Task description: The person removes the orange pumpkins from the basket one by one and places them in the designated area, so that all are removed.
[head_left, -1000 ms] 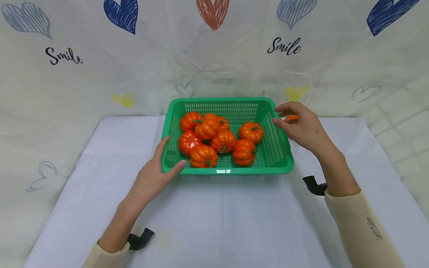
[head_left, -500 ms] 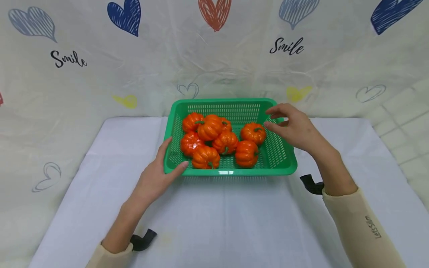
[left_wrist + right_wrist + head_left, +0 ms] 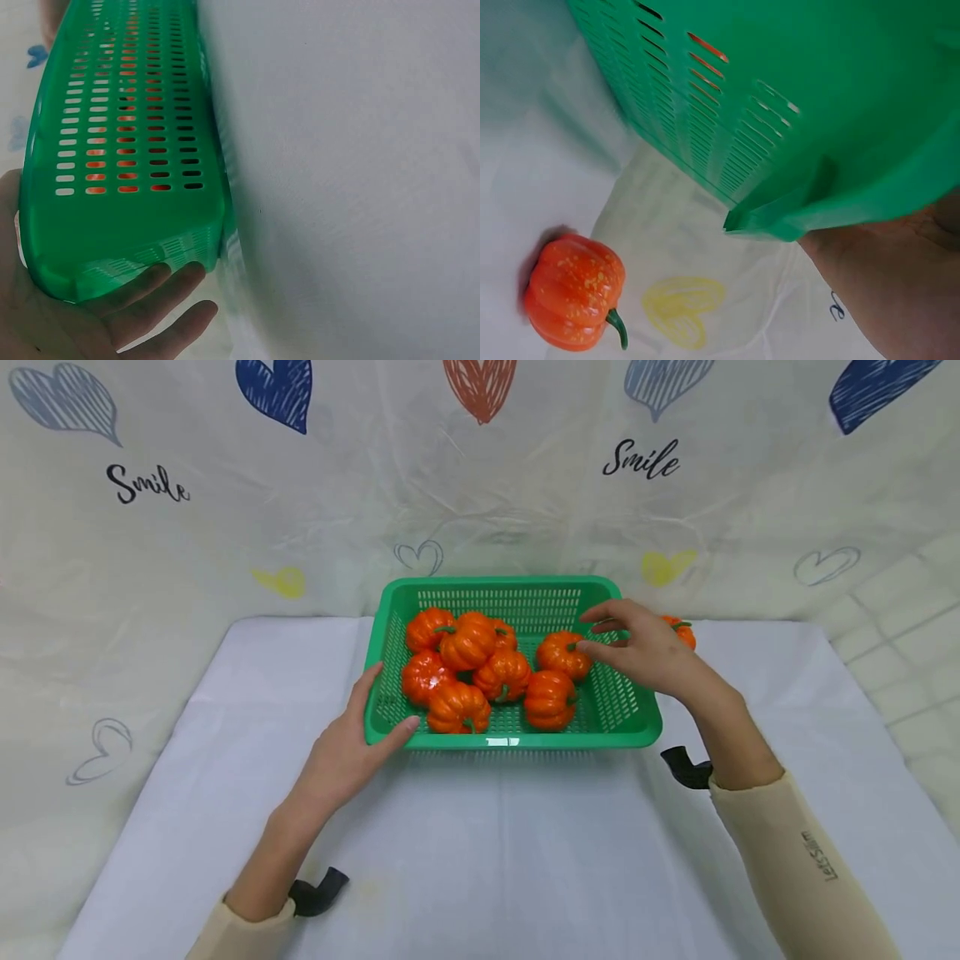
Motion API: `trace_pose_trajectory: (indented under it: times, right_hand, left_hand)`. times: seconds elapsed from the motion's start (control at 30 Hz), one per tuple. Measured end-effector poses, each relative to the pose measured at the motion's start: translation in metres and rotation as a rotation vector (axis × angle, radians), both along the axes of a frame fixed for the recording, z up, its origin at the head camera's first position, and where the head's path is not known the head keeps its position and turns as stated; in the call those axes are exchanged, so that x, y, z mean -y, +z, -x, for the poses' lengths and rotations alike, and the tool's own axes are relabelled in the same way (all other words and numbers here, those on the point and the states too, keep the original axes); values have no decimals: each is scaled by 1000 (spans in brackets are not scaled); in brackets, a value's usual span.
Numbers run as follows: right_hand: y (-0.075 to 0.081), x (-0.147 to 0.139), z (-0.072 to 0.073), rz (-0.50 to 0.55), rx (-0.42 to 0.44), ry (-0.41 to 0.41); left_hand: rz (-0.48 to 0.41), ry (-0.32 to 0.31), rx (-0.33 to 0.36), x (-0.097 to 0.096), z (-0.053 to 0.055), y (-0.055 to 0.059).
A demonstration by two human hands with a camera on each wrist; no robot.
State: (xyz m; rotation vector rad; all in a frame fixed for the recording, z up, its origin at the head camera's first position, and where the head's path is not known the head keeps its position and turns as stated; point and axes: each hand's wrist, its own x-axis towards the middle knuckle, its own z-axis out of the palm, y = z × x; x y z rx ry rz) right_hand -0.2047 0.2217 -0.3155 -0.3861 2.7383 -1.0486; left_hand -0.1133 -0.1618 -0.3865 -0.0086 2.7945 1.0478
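On the white-clothed counter (image 3: 495,843), the green basket (image 3: 450,741) holds glossy, ribbed orange pumpkins (image 3: 467,642). The right hand (image 3: 651,650) has moved further over it, fingers parted, perhaps touching the nearest pumpkin (image 3: 557,657); the left hand (image 3: 341,758) grips its left end.

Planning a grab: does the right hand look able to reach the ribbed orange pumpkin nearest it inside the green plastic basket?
Likely yes: the right hand reaches over the basket, close to the pumpkin, with nothing seen between them.
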Motion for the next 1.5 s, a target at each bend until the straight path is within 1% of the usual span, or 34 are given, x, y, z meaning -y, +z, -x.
trace_pose_trajectory:
  times: [0.23, 0.47, 0.7, 0.9, 1.2, 1.5]
  right_hand:
    - [-6, 2, 5, -42, 29, 24]
    - [-12, 6, 6, -79, 22, 61]
    - [-16, 6, 9, -106, 24, 47]
    - [-18, 8, 13, -128, 21, 49]
    - [-22, 16, 17, -203, 8, 40]
    - [-28, 19, 19, -261, -44, 26]
  left_hand:
    - [-7, 0, 8, 1, 0, 1]
    - [-18, 1, 9, 0, 1, 1]
    - [-24, -7, 11, 0, 1, 0]
    - [-30, 0, 18, 0, 2, 1]
    - [-28, 3, 20, 1, 1, 2]
    - [-32, 1, 19, 1, 0, 2]
